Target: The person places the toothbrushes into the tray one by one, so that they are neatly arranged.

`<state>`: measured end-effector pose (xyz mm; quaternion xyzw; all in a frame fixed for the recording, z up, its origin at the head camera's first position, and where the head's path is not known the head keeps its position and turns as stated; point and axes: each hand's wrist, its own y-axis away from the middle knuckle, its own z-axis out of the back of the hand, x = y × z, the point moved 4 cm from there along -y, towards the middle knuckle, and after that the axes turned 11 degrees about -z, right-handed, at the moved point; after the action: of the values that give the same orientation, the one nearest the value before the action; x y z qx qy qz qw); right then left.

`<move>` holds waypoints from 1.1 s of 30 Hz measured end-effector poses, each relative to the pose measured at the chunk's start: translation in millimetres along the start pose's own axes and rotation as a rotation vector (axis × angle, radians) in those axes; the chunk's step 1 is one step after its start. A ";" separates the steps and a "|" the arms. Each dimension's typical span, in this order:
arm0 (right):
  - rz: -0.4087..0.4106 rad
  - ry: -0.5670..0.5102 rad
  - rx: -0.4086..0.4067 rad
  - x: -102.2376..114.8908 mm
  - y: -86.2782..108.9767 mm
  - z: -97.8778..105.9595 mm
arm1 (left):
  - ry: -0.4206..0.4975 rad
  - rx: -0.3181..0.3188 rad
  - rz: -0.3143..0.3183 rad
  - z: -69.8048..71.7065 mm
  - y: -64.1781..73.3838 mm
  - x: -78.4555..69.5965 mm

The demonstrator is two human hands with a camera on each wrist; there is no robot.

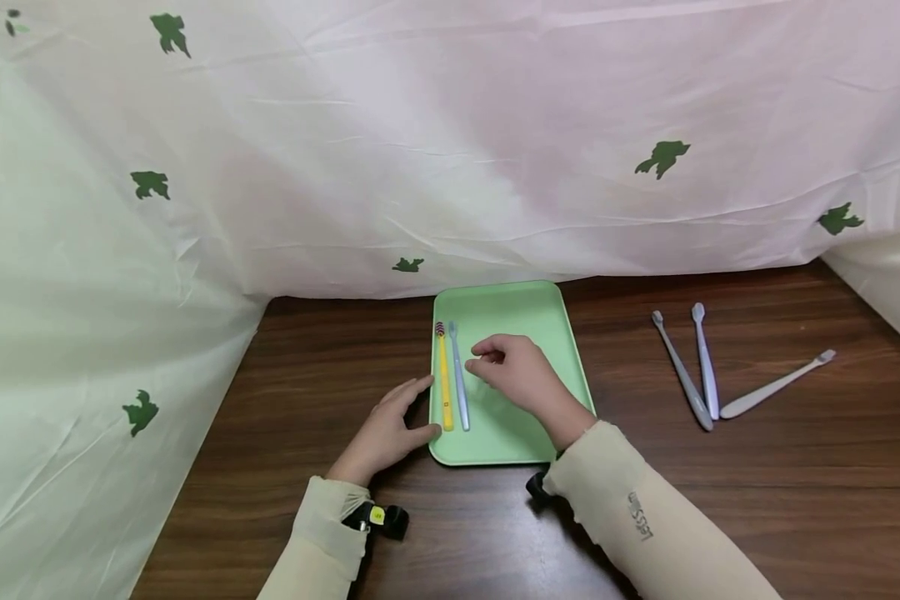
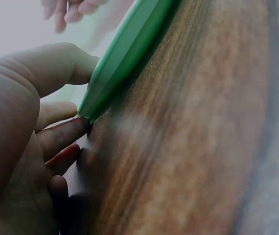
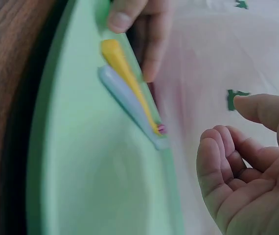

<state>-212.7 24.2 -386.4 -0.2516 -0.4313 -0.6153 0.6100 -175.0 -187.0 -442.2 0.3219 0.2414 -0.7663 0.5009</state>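
Note:
A yellow toothbrush and a blue-grey toothbrush lie side by side along the left side of a light green tray. My left hand touches the tray's left edge with spread fingertips and thumb. In the left wrist view its thumb meets the green rim. My right hand hovers over the tray, just right of the blue-grey toothbrush, holding nothing. The right wrist view shows its fingers loosely bent and the thumb apart from them.
On the brown wooden table, three more toothbrushes lie right of the tray: a grey one, a pale lavender one and a whitish one. White cloth with green bird-like shapes hangs behind and at the sides.

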 end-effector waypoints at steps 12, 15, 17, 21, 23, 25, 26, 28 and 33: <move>0.012 -0.052 -0.030 -13.7 13.4 34.1 | 0.000 0.007 -0.001 -1.7 -2.4 -1.1; 0.012 -0.040 -0.033 -20.0 11.1 39.7 | 0.004 0.006 0.006 -0.9 -1.5 -0.3; 0.011 -0.034 -0.031 -24.5 8.6 44.1 | 0.005 0.003 0.007 -0.2 -0.7 0.5; 0.004 -0.038 -0.037 -30.5 6.6 57.3 | 0.001 -0.001 0.006 0.4 -0.1 1.5; -0.008 -0.051 -0.044 -31.8 7.5 65.1 | 0.002 -0.002 0.003 0.3 -0.1 1.9; -0.019 -0.062 -0.054 -33.0 9.3 72.9 | 0.006 -0.003 0.004 0.1 0.0 2.0; -0.022 -0.065 -0.058 -33.9 10.4 76.5 | 0.008 -0.003 0.004 0.1 0.1 2.1; -0.020 -0.060 -0.069 -36.1 12.7 83.2 | 0.010 -0.002 0.004 -0.1 0.2 2.2; -0.009 -0.012 -0.110 -48.6 16.4 98.2 | 0.002 -0.002 0.005 0.2 -0.1 2.7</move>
<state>-211.8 134.3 -374.1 -0.2865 -0.4018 -0.6392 0.5898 -176.0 -188.8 -444.0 0.3226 0.2416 -0.7647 0.5027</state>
